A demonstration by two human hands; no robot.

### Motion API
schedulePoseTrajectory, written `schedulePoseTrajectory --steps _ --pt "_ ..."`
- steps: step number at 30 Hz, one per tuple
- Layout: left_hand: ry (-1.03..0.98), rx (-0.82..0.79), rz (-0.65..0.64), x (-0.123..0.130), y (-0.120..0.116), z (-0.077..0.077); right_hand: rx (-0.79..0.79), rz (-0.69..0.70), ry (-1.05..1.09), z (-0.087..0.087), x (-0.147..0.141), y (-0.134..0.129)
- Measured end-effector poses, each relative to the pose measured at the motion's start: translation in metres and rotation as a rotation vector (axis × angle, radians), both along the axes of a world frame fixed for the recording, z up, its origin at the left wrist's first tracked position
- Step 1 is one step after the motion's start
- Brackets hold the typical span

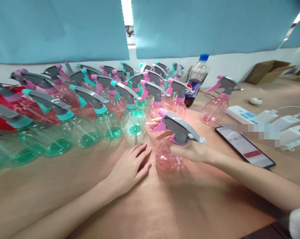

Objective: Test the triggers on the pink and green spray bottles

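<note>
My right hand [189, 149] is wrapped round the neck area of a pink spray bottle [168, 161] with a grey and pink trigger head; some of its fingers show behind the bottle. To the left, my left hand [130, 167] lies flat on the table [130, 212], fingers spread, holding nothing. Just beyond it stands a green spray bottle [134, 122] with a turquoise collar. Another pink spray bottle [216, 106] stands apart on the right, its trigger pointing left.
Several green and pink spray bottles fill the left and back of the table. A cola bottle [196, 79] stands behind. Rightward are a phone [247, 147], a power strip [242, 114] with chargers, a white rounded object [255, 101] and a cardboard box [266, 71].
</note>
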State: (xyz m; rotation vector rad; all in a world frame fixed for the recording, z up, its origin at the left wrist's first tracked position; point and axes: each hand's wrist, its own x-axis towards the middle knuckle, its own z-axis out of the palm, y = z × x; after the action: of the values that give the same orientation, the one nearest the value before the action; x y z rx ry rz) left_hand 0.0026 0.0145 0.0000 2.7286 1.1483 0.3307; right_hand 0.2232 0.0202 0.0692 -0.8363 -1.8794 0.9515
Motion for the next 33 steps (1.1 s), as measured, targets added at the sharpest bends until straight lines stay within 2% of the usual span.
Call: schedulePoseTrajectory --steps 5,12,19,33 --pt "-0.005 0.005 0.002 0.0008 -0.0003 -0.0003 0.024 -0.060 -0.056 0.0013 0.0000 -0.0010" --pt "0.017 -0.005 0.005 0.0013 -0.0015 0.0002 0.047 -0.002 0.002 -0.0066 0.0025 0.0011" --pt "0.007 -0.004 0.010 0.0013 -0.0011 -0.0001 0.046 -0.026 -0.025 -0.0025 0.0005 0.0003" --pt "0.022 -0.033 0.020 -0.0002 -0.0020 0.0007 0.063 -0.100 -0.066 -0.0063 0.0024 0.0003"
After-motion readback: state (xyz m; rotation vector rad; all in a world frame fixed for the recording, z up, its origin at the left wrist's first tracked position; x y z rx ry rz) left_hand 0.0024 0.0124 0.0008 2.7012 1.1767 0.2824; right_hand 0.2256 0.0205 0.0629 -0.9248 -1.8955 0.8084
